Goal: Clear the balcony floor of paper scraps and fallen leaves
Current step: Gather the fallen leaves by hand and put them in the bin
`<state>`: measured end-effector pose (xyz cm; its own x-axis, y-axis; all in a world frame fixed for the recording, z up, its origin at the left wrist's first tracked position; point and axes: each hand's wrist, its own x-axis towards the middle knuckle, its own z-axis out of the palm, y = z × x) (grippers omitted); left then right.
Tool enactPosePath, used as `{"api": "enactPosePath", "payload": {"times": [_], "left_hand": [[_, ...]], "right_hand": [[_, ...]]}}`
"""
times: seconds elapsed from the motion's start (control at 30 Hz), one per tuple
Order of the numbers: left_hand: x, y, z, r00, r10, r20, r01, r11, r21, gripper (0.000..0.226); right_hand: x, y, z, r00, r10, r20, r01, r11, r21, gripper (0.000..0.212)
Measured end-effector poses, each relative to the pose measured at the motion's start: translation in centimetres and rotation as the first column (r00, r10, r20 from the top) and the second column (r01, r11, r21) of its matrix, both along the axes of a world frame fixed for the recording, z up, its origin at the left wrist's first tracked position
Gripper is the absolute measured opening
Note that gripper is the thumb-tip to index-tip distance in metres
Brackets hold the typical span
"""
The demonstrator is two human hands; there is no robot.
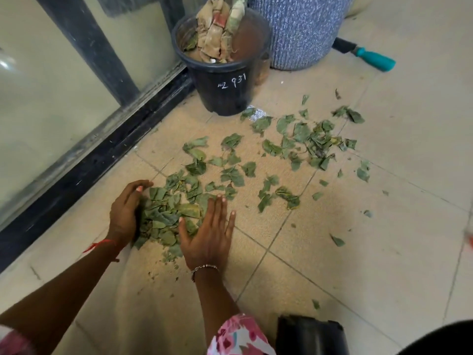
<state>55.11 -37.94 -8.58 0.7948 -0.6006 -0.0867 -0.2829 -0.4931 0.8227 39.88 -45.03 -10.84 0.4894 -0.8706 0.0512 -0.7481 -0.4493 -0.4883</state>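
A heap of green fallen leaves [167, 213] lies on the beige tiled floor between my two hands. My left hand [126, 211] stands on edge against the heap's left side, fingers bent over its top. My right hand [210, 234] lies flat, fingers straight, pressing on the heap's right side. More loose leaves [302, 142] are scattered across the tiles to the right and farther away. A small printed paper scrap [257, 114] lies beside the black pot.
A black plastic pot [225, 85] marked with white numbers stands ahead, with cloth stuffed inside. Behind it sits a blue speckled planter [302, 34]. A teal-handled tool [371, 57] lies at the far right. A glass door with a dark track [102, 149] runs along the left. A black container [311, 336] sits near my right arm.
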Motion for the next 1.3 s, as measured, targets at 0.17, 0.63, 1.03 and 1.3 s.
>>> {"api": "enactPosePath", "payload": {"times": [0.17, 0.63, 1.03, 1.3], "left_hand": [[-0.6, -4.5, 2.2, 0.992, 0.036, 0.118, -0.029, 0.997, -0.066, 0.026], [-6.7, -28.5, -0.1, 0.783, -0.583, 0.216, 0.616, 0.774, -0.145, 0.038], [-8.2, -32.4, -2.8, 0.825, -0.505, 0.255, 0.54, 0.837, -0.09, 0.063], [-8.1, -32.5, -2.8, 0.839, -0.502, 0.208, 0.527, 0.845, -0.088, 0.083]], "right_hand": [[0.1, -0.2, 0.0, 0.98, -0.075, 0.183, 0.075, 0.997, 0.009, 0.061], [-6.8, -24.4, 5.0, 0.445, -0.543, 0.712, 0.601, 0.771, 0.212, 0.025], [-9.0, -37.3, 1.2, 0.906, -0.27, 0.325, 0.223, 0.959, 0.176, 0.051], [-7.9, -36.4, 1.3, 0.941, 0.039, 0.336, -0.073, 0.993, 0.09, 0.039]]}}
